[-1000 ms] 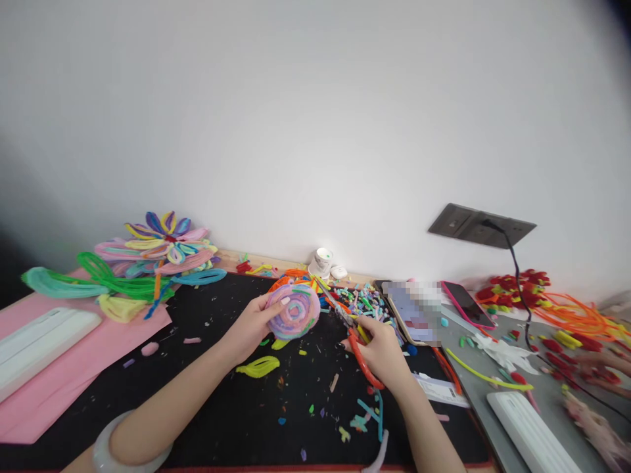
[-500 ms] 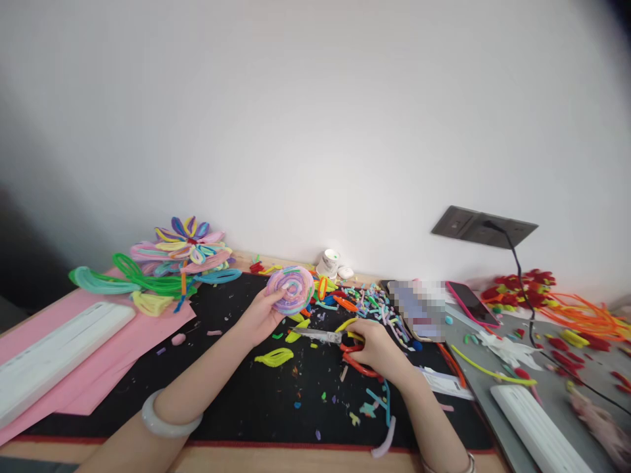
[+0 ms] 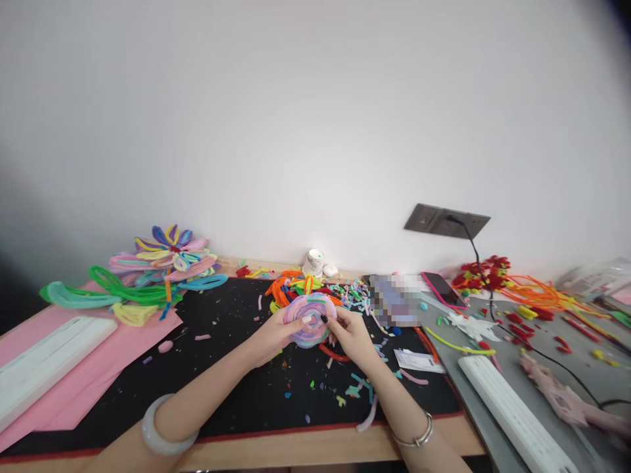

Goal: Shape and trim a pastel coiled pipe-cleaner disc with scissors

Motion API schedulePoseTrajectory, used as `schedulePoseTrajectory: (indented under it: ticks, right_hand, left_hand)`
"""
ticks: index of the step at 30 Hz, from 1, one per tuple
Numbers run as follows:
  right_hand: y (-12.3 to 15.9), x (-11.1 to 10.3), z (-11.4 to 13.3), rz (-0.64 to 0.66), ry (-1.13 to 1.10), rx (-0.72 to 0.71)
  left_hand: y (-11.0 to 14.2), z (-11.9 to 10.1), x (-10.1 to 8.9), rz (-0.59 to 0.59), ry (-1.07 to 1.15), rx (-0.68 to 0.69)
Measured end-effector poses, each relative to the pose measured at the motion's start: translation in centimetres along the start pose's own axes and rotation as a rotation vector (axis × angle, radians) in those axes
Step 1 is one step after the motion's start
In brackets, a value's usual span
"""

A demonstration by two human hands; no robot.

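A pastel spiral disc (image 3: 310, 318) of coiled pipe cleaners, pink, lilac and blue, is held over the black mat (image 3: 236, 387). My left hand (image 3: 276, 332) grips its left edge with thumb on top. My right hand (image 3: 350, 332) pinches its right edge with thumb and fingertips. The orange-handled scissors (image 3: 335, 355) lie on the mat just under my right hand, partly hidden by it. A heap of cut pipe-cleaner bits (image 3: 345, 292) lies just behind the disc.
A big multicoloured pipe-cleaner flower (image 3: 162, 259) and a white bar (image 3: 46, 358) rest on pink paper (image 3: 73, 381) at left. Two phones (image 3: 444, 289), a cable (image 3: 542, 355), another white bar (image 3: 513, 414) and red and orange pipe cleaners (image 3: 517, 289) lie at right.
My right hand has put the scissors down on the mat and taken the disc's right edge. The disc has come lower and nearer, now held in both hands.
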State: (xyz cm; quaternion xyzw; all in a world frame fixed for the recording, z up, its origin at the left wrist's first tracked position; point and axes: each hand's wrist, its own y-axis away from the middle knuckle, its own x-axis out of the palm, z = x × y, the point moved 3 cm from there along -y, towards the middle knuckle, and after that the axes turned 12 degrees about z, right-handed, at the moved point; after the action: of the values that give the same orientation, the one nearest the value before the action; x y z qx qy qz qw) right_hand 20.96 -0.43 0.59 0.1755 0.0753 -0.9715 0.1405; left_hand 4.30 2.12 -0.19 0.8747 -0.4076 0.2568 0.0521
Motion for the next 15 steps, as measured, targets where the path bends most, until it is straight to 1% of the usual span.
schedulePoseTrajectory:
  ticks: [4, 6, 8, 15]
  right_hand:
    - [-0.2, -0.2, -0.8, -0.008, -0.071, 0.007]
    - [-0.3, -0.2, -1.0, 0.0, -0.084, 0.012]
    - [-0.4, -0.2, -1.1, -0.007, -0.093, 0.011]
    - [-0.3, -0.5, -1.5, -0.08, -0.099, 0.001]
  left_hand:
    - [0.0, 0.1, -0.7, -0.136, 0.001, 0.004]
    - [-0.1, 0.1, -1.0, -0.176, 0.008, 0.003]
    - [-0.1, -0.1, -1.1, -0.191, -0.002, 0.001]
    - [0.0, -0.3, -1.6, -0.178, -0.129, -0.052]
